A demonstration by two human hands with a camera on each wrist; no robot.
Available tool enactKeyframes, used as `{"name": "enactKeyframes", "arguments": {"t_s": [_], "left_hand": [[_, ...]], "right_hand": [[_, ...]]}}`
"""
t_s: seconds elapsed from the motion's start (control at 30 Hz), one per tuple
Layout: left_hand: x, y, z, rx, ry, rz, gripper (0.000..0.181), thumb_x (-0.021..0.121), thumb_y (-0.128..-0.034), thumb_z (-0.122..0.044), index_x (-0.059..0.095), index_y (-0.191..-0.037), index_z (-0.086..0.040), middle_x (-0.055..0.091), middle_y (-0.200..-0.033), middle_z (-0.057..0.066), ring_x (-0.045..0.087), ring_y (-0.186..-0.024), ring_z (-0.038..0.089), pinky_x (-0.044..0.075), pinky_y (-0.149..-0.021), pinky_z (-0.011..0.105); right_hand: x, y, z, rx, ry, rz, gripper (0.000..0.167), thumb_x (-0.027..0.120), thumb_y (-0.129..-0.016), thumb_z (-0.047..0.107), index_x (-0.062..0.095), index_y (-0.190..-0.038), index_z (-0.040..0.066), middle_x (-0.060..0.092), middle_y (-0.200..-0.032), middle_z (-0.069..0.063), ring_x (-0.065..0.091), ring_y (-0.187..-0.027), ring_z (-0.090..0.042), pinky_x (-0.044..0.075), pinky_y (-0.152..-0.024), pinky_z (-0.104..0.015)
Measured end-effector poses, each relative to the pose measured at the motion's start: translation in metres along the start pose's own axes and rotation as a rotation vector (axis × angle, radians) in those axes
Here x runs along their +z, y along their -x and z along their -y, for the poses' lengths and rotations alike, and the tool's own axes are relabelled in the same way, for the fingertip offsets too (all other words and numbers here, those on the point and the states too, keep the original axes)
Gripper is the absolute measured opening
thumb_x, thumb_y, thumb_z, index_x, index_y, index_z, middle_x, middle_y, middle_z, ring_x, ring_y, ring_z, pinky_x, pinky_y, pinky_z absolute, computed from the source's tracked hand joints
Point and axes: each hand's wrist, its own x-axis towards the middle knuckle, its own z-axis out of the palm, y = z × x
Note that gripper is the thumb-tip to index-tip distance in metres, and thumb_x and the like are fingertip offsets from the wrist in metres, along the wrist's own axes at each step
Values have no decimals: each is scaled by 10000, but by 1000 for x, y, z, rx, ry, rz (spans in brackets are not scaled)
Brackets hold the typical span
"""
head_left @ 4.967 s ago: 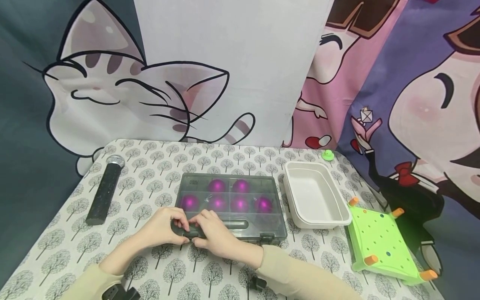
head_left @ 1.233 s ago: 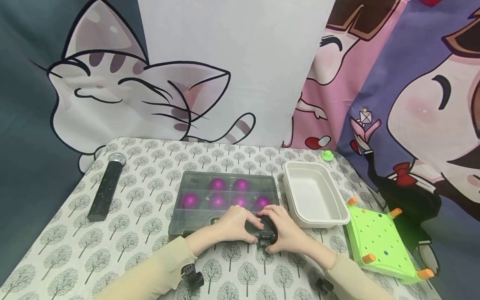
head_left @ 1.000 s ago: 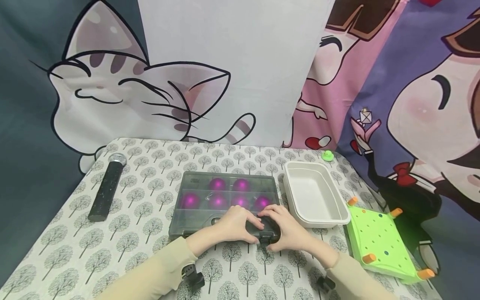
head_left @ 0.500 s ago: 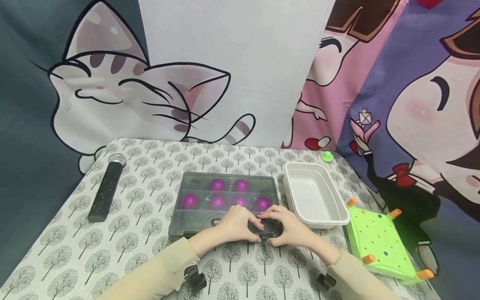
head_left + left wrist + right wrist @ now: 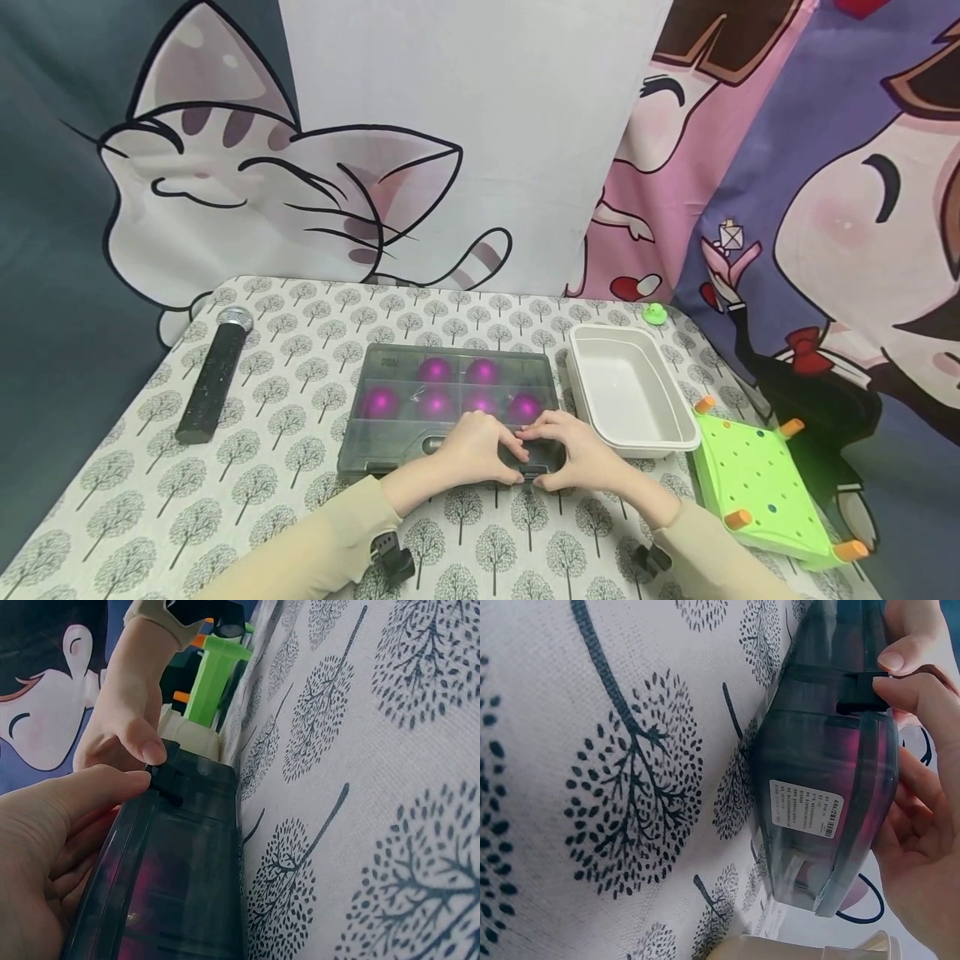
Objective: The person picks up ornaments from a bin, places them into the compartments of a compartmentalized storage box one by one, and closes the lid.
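A dark see-through compartment box [image 5: 390,437] lies flat on the table, its lid down. Several shiny purple balls [image 5: 437,403] show through the lid. At the near right corner, my left hand [image 5: 471,450] grips the front edge, fingers on the lid and thumb at the front side. My right hand [image 5: 581,454] grips the same corner, its fingertips close to the left ones. In the right wrist view, my right thumb presses the black latch [image 5: 861,693], with the left thumb just beside it. The latch also shows in the left wrist view, flat against the box side.
A white plastic tub [image 5: 630,392] stands close to the box's right side. Beyond it lies an upturned green pegboard stool [image 5: 768,483] with orange legs. A green toy duck [image 5: 655,313] sits at the back right; a black microphone [image 5: 213,379] lies at the left.
Both hands have moved from the box's front left to its front right latch. Over the last second, the right thumb has shifted slightly left, closer to the left thumb. The box stays in place.
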Motion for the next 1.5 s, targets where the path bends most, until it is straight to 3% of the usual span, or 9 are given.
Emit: {"name": "enactKeyframes", "arguments": {"t_s": [0.53,0.77,1.17,1.3,1.5], "left_hand": [[-1,2,-2,-6,38,-7,203,893,-620,-286,802,-801,-280,770,-938,-70,696,-848,129,507,-718,202],[0,4,-3,-30,34,-6,202,884,-615,-312,798,-798,-312,765,-925,-111,670,-824,77,473,-705,179],[0,9,-5,-44,32,0,205,883,-617,-322,796,-803,-310,765,-927,-100,668,-822,87,477,-712,190],[1,9,-4,-28,45,0,209,887,-621,-314,798,-809,-303,765,-947,-96,690,-858,100,501,-738,193],[2,11,-1,48,73,20,245,874,-672,-309,802,-895,-238,760,-1035,-45,705,-974,148,548,-861,266]], "right_hand": [[0,-1,2,-24,-18,-15,543,848,-620,213,729,-1143,123,663,-1072,63,598,-1031,-131,520,-854,-270],[0,0,3,-26,-23,-18,540,845,-610,216,737,-1127,107,672,-1054,68,601,-1018,-129,520,-848,-262],[-2,-3,5,-22,-44,30,539,868,-596,228,729,-1114,169,646,-1036,99,583,-1013,-98,518,-869,-282],[-3,-4,5,-24,-33,44,555,874,-588,225,716,-1119,204,627,-1024,100,567,-1004,-80,515,-863,-287],[-4,-4,7,-30,11,53,574,882,-577,246,697,-1120,221,611,-1014,65,544,-992,-91,495,-844,-282]]}}
